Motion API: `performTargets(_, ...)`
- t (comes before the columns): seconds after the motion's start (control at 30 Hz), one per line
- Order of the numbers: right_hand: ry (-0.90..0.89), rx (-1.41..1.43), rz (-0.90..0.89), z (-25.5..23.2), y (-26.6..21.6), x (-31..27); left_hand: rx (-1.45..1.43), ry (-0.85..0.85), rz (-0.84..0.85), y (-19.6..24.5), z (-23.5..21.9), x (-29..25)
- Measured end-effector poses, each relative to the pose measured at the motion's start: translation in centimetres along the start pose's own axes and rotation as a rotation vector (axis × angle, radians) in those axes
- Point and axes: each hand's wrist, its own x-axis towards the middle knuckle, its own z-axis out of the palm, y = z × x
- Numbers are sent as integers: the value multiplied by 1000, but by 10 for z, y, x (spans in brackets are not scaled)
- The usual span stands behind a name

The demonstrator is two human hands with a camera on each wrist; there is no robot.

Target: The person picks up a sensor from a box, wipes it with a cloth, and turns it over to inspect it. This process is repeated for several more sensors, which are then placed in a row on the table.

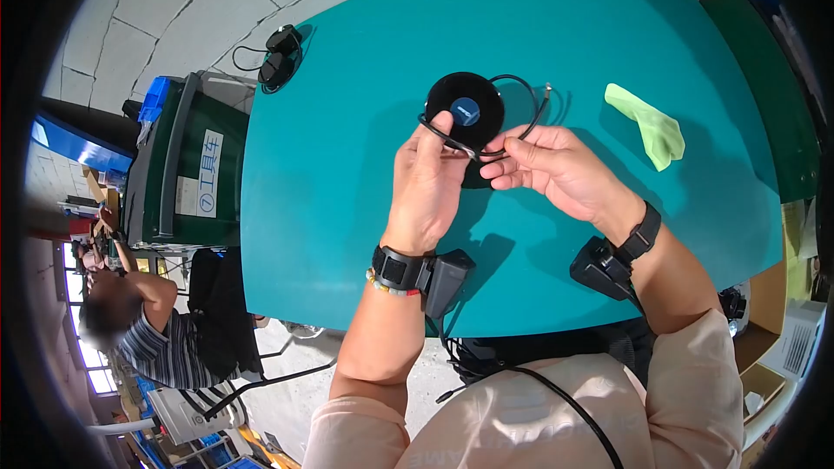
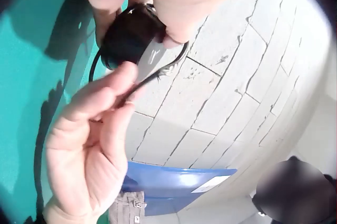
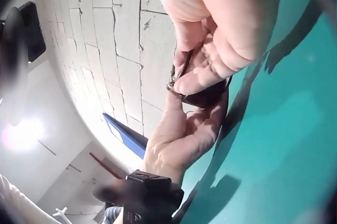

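Note:
My left hand (image 1: 426, 182) holds a black round disc (image 1: 460, 91) with a blue round label at its centre, thumb over the near edge. A thin black cable (image 1: 521, 80) loops around the disc's near side and ends in a small metal connector (image 1: 548, 87), which sticks up at the right. My right hand (image 1: 560, 169) pinches the cable between thumb and fingers, just right of the disc. In the left wrist view, the disc (image 2: 126, 40) is tilted above the green table (image 2: 26, 77). The right wrist view shows the disc partly hidden behind my right fingers.
A lime-green cloth (image 1: 650, 126) lies on the table at right. At the back left edge is a black object (image 1: 280, 56) with a coiled cord. A dark green cart (image 1: 204, 156) stands left of the table, with another person (image 1: 165, 330) near it.

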Motion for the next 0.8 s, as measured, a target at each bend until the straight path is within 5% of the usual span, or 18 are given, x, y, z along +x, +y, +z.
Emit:
performTargets(0.2, 205, -235, -107, 10, -1, 0, -108, -167, 2, -2, -10, 4)
performTargets(0.27, 331, -442, -272, 13, 2, 1, -116, -170, 5, -3, -7, 4)
performTargets(0.37, 353, -258, -351, 12, 4, 3, -222, -178, 8, -4, -4, 4)
performTargets(0.5, 126, -321, -130, 20, -11, -10, -286, -153, 20, -2, -10, 5)
performTargets(0.67, 120, -474, -170, 27, -7, -16, -293, -107, 38, -2, -9, 3)
performTargets(0.73, 87, -691, -362, 29, -6, -19, -306, -58, 29, -6, -13, 2)
performTargets(0.8, 86, -566, -197, 29, -10, -17, -294, -79, 47, -2, -4, 2)
